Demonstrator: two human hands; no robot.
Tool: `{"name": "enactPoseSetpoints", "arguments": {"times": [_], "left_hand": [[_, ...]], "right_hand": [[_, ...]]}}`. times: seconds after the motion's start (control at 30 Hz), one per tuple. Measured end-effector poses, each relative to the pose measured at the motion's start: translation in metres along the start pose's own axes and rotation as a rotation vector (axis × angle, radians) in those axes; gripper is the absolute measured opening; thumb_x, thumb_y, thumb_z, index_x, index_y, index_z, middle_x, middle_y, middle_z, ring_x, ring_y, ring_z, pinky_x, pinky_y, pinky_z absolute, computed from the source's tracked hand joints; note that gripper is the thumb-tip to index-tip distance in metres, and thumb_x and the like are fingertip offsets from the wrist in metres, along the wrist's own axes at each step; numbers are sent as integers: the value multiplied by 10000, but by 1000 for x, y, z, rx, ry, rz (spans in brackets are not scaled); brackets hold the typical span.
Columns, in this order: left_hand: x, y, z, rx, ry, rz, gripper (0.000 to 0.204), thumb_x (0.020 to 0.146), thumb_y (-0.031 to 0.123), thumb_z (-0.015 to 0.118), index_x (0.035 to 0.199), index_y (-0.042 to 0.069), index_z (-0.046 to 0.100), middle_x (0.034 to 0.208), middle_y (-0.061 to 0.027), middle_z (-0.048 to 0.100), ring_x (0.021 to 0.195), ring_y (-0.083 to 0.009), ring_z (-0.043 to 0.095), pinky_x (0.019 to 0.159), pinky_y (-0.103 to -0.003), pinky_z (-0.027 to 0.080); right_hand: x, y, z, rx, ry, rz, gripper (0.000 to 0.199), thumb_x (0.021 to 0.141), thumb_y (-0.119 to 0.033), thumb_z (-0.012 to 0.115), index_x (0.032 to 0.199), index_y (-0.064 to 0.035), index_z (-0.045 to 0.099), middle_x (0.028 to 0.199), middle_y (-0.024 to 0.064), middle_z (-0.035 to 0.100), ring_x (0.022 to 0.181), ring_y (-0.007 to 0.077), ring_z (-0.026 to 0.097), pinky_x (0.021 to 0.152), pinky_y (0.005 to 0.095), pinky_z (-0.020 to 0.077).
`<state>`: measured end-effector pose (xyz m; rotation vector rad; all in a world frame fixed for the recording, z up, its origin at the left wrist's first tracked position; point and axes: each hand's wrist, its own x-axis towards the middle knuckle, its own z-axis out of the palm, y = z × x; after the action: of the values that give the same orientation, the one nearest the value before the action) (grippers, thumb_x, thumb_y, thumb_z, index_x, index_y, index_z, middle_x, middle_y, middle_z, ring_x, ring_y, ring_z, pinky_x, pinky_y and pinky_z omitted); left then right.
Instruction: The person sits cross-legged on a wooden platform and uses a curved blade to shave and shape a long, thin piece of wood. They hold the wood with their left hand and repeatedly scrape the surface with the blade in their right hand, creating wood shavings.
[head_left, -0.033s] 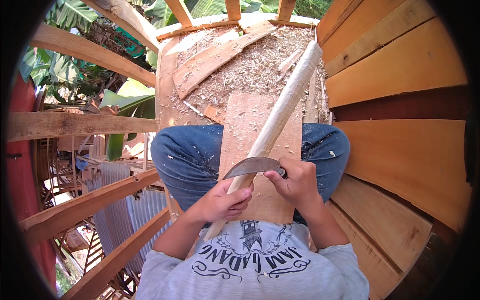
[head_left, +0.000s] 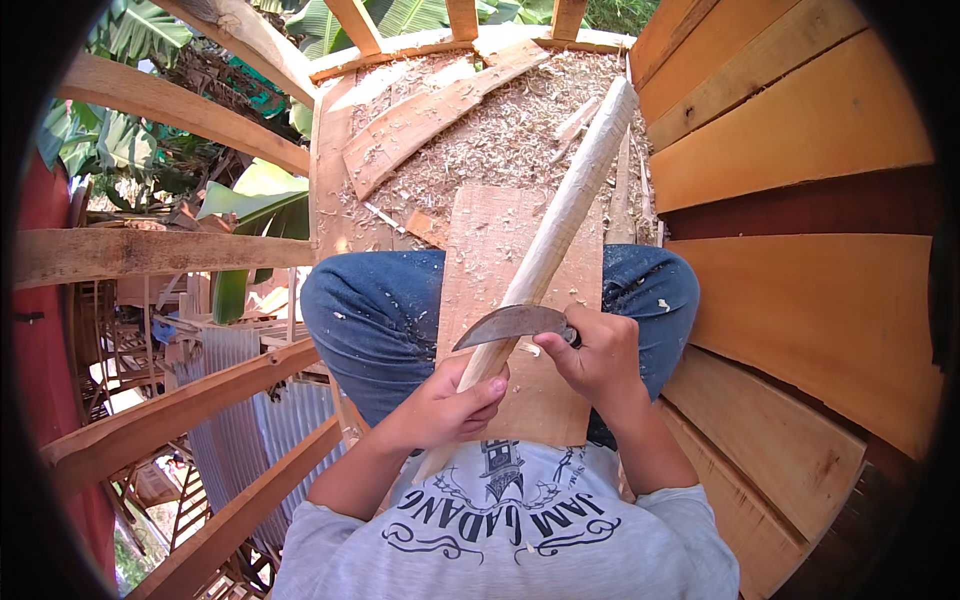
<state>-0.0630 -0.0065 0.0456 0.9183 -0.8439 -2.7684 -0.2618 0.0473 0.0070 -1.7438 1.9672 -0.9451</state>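
A long pale wooden stick (head_left: 568,212) slants from my belly up to the far right, its surface shaved into facets. My left hand (head_left: 452,404) is wrapped round its lower part. In my right hand (head_left: 598,352) is the handle of a curved knife (head_left: 512,322), mostly hidden by the fingers. The blade lies across the stick just above my left hand, its tip pointing left. Beneath the stick, a flat wooden board (head_left: 475,240) rests over my lap, dotted with shavings.
My bent knees (head_left: 365,310) flank the board. Wood shavings (head_left: 470,130) cover the floor ahead, where a loose plank (head_left: 420,125) lies at an angle. Wooden rails (head_left: 180,250) stand on the left, with plants and corrugated sheets beyond. A plank wall (head_left: 800,330) rises close on the right.
The knife and my right hand have shifted slightly up and to the right along the stick. My left hand keeps its hold in nearly the same place.
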Motion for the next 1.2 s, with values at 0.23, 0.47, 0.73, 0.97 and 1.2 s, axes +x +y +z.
{"name": "enactPoseSetpoints", "arguments": {"times": [0.23,0.47,0.73,0.97,1.2], "left_hand": [[0,-3,12,70,30,55,216,960,236,466,829,77,402,568,50,351,414,-21,301,366,-192,242],[-17,-25,2,62,42,22,207,946,233,495,840,77,412,577,54,358,433,-19,322,374,-185,252],[-6,-9,23,566,284,250,153,934,160,480,982,15,472,701,1,440,581,-58,404,513,-223,334],[-8,-3,30,625,300,185,104,921,107,474,931,4,468,712,-40,448,670,-101,432,604,-272,374],[-17,-4,32,687,291,193,97,918,102,476,893,11,454,699,-61,449,652,-118,444,608,-279,382]], "right_hand": [[22,26,-3,-134,222,14,651,764,-635,572,531,-38,460,449,101,437,405,264,492,405,357,366],[44,69,-61,39,242,455,660,851,-578,516,601,33,524,481,164,471,452,273,512,466,350,378],[14,5,-10,-87,66,-127,676,615,-704,648,497,-77,425,412,68,399,355,230,475,363,318,368],[36,41,-12,-213,244,-41,737,554,-792,592,503,-79,415,402,39,351,351,211,434,361,302,331],[51,69,-9,-58,336,267,746,733,-719,532,553,2,466,436,86,405,412,233,422,439,355,364]]}}
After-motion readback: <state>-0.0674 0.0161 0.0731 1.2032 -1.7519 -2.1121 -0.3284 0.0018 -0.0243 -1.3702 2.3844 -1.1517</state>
